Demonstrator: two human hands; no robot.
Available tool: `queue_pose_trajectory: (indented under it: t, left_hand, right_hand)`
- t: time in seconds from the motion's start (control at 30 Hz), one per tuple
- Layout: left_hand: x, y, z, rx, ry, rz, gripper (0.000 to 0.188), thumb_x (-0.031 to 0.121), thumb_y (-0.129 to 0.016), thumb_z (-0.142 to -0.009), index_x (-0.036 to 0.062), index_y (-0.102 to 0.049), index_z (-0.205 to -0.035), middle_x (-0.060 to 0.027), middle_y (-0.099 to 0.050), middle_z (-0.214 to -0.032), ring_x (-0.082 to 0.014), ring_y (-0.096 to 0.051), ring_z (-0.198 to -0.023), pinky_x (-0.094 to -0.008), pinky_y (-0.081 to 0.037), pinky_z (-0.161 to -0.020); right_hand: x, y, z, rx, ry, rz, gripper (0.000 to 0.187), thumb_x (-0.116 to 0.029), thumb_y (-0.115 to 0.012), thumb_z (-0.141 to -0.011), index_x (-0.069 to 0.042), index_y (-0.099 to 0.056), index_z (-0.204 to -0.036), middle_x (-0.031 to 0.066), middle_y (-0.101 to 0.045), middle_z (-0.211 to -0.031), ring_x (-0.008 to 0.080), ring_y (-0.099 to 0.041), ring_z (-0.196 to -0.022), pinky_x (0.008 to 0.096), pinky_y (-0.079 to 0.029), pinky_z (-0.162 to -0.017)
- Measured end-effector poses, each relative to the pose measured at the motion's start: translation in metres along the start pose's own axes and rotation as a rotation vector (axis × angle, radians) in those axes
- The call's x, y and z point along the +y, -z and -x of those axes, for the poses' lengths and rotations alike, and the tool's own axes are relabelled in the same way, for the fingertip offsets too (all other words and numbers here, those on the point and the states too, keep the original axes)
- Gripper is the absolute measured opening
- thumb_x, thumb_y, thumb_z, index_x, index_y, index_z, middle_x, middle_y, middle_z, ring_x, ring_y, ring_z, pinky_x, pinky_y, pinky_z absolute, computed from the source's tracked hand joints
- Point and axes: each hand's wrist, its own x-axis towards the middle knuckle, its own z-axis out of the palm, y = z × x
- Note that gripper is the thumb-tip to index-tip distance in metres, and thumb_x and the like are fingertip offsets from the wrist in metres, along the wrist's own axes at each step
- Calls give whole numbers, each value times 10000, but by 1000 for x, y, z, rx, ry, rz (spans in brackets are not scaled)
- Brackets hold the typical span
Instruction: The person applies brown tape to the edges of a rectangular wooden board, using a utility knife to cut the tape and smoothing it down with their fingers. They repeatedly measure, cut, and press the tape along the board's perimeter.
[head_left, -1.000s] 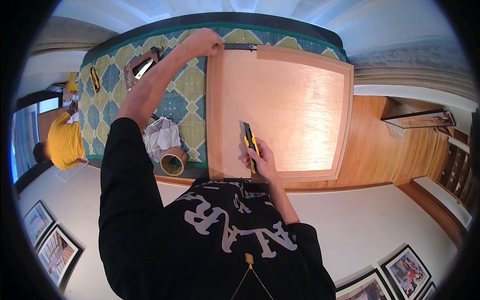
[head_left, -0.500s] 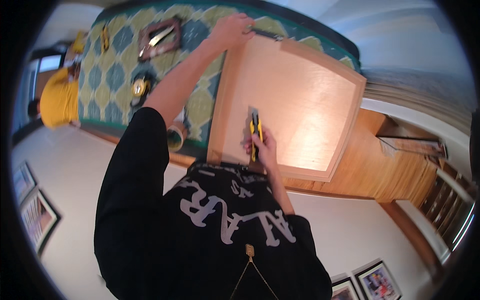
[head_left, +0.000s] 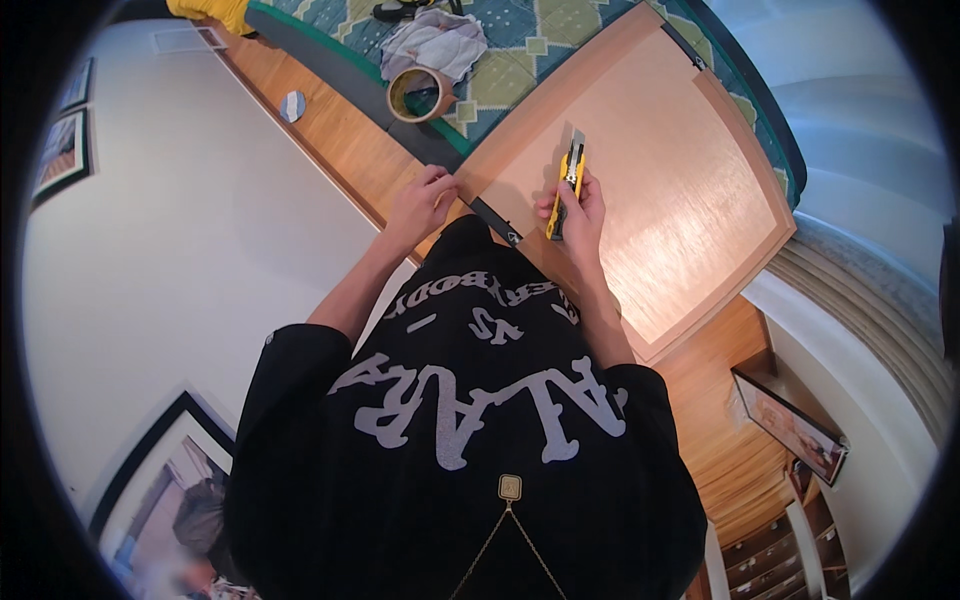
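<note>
A yellow and black utility knife [head_left: 566, 190] is gripped in my right hand [head_left: 588, 215], its blade out and pointing away from me. It is held over a large flat panel [head_left: 655, 190], pale wood-coloured with brown tape strips along its edges, like the back of a picture frame. My left hand [head_left: 422, 210] is at the panel's near left corner, thumb and fingers pinched together. Whatever lies between those fingertips is too small to make out. Along the near edge, a dark bare section [head_left: 494, 220] shows between the tape strips.
A roll of brown tape [head_left: 393, 100] and a crumpled pale cloth [head_left: 435, 45] are on the patterned table cover [head_left: 515, 75], left of the panel. A framed picture [head_left: 790, 425] leans at the right. Another framed picture [head_left: 165, 500] hangs on the wall at lower left.
My left hand has come from the panel's far left corner to its near left corner. The right hand still holds the utility knife. My view has turned, bringing the tape roll higher up.
</note>
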Motion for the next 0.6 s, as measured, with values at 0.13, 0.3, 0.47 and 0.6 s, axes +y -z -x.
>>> queue_pose_trajectory:
  t: [0.13, 0.3, 0.47, 0.6]
  left_hand:
    - [2, -7, 3, 14, -17, -12, 142, 58, -676, -852, 112, -692, -983, -73, -578, -1041, -262, -634, -852, -366, -519, -705]
    - [12, -12, 3, 59, -38, -76, 200, -16, -662, -791, 134, -703, -916, -67, -538, -1049, -247, -605, -913, -356, -503, -725]
    - [11, -31, 4, 249, -149, -45, 266, -57, -636, -760, 139, -709, -924, -58, -546, -1088, -283, -554, -1044, -358, -488, -808]
    - [11, -51, 10, 613, 320, 303, 244, 22, -679, -800, 106, -705, -1028, -67, -590, -1102, -256, -581, -1011, -335, -488, -796]
  right_hand:
    - [0, 4, 1, -26, 14, 70, 264, -79, -522, -1009, 4, -464, -1253, 89, -603, -876, 171, -648, -679, 281, -550, -577]
    - [-1, 3, 0, -64, 52, 128, 256, -92, -540, -1005, -4, -473, -1235, 75, -602, -871, 156, -645, -688, 264, -547, -573]
    - [1, -5, 6, -29, 122, 453, 305, -117, -573, -983, -11, -515, -1263, 106, -633, -908, 174, -656, -700, 293, -536, -580]
    - [-12, -26, 31, -266, 394, 1094, 351, -156, -613, -938, -21, -565, -1259, 215, -672, -974, 330, -687, -791, 402, -541, -677]
